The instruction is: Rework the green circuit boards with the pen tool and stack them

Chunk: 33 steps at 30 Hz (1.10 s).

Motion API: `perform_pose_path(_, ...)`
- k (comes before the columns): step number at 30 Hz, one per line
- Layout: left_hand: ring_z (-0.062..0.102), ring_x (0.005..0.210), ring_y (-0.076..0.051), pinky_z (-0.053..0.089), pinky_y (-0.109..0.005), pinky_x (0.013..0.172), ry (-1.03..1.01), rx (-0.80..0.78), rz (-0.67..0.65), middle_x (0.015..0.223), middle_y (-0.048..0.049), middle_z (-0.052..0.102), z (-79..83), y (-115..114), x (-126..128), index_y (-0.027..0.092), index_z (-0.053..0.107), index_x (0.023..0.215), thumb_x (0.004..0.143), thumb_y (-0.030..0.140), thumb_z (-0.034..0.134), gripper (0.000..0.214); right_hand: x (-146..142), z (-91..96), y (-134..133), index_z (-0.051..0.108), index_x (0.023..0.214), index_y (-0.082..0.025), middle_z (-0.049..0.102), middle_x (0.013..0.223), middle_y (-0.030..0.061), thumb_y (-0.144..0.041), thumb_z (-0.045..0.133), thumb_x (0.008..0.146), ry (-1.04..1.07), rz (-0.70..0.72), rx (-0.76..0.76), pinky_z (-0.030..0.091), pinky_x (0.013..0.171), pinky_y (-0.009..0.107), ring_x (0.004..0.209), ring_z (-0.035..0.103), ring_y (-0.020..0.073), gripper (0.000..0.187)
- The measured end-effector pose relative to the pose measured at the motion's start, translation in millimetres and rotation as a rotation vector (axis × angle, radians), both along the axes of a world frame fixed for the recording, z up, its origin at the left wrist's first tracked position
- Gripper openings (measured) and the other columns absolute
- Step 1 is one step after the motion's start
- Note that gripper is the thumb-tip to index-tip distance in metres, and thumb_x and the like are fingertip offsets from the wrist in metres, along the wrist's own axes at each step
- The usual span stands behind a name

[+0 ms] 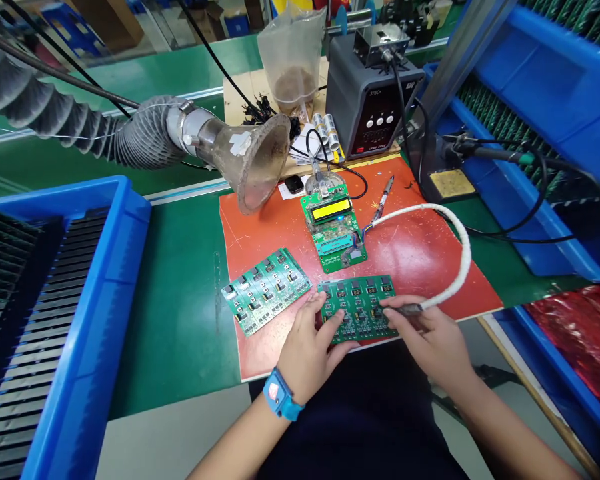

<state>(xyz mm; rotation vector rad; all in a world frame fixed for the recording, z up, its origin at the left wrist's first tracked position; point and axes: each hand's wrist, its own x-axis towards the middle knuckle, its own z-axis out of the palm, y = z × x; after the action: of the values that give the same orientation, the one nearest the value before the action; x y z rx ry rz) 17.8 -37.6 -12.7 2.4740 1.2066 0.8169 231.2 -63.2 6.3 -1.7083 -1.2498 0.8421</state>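
A green circuit board panel [359, 303] lies at the front of the red mat [415, 253]. My left hand [307, 347] rests on the panel's left edge, fingers spread flat, a blue watch on the wrist. My right hand [433, 337] pinches a dark probe [405, 309] against the panel's right side. The probe's white-wrapped cable [455, 257] loops back to a tester board with a yellow-green display [333, 223]. A second green panel [266, 289] lies left of the first, half off the mat.
A fume extractor hose with a clear cone [253, 160] hangs over the mat's back left. A soldering station [370, 100] and iron stand [447, 177] sit behind. Blue bins of slotted trays stand at left [80, 313] and right [545, 133].
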Motion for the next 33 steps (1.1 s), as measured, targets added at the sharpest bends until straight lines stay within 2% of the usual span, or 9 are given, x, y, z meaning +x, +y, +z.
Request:
perform_pose_path(7,0.054,0.121,-0.034,0.055,-0.05,0.094,-0.017,-0.026,0.019,0.127,-0.0178,0.05,1.2,1,1,0.017,0.057,0.119,0.079,0.041,0.073,0.049,-4,10.6,1,0.066,0.094,-0.02,0.074,0.091,0.007,-0.037,0.065,0.086,0.034,-0.021,-0.003,0.056,0.055,0.026,0.061,0.067,0.0157,0.019)
perform_pose_path(12,0.055,0.12,-0.034,0.056,-0.051,0.092,-0.015,-0.032,0.026,0.127,-0.0182,0.051,1.8,1,1,0.016,0.058,0.118,0.078,0.041,0.074,0.05,-15,5.3,-1,0.064,0.096,-0.021,0.073,0.096,0.0073,-0.036,0.064,0.088,0.082,0.002,0.03,0.059,0.061,0.029,0.063,0.068,0.0156,0.017)
perform_pose_path(17,0.056,0.12,-0.034,0.056,-0.051,0.091,-0.018,-0.033,0.024,0.127,-0.0184,0.051,2.1,2,1,0.016,0.058,0.117,0.078,0.04,0.075,0.049,-18,-1.6,-2,0.064,0.096,-0.022,0.073,0.098,0.0065,-0.036,0.063,0.088,0.041,0.012,0.014,0.058,0.064,0.03,0.067,0.069,0.0167,0.016)
perform_pose_path(22,0.054,0.121,-0.034,0.055,-0.051,0.093,-0.02,-0.033,0.021,0.127,-0.0185,0.051,2.0,2,1,0.015,0.058,0.117,0.078,0.04,0.075,0.049,-17,-0.7,-2,0.064,0.096,-0.022,0.073,0.098,0.0058,-0.036,0.063,0.089,-0.007,0.034,-0.007,0.058,0.064,0.03,0.07,0.07,0.018,0.016)
perform_pose_path(27,0.055,0.12,-0.034,0.055,-0.051,0.092,-0.017,-0.043,0.017,0.127,-0.0186,0.051,2.0,2,1,0.015,0.058,0.117,0.078,0.04,0.074,0.049,-18,1.4,0,0.067,0.095,-0.023,0.074,0.097,0.005,-0.035,0.063,0.089,-0.075,0.065,0.039,0.058,0.067,0.03,0.078,0.071,0.0197,0.014)
perform_pose_path(33,0.054,0.121,-0.034,0.055,-0.051,0.094,-0.023,-0.058,0.024,0.129,-0.0183,0.051,2.7,2,1,0.017,0.057,0.118,0.079,0.04,0.074,0.049,-19,3.6,4,0.068,0.09,-0.022,0.075,0.091,0.0045,-0.033,0.062,0.088,-0.158,0.062,0.092,0.057,0.059,0.028,0.069,0.071,0.0183,0.012)
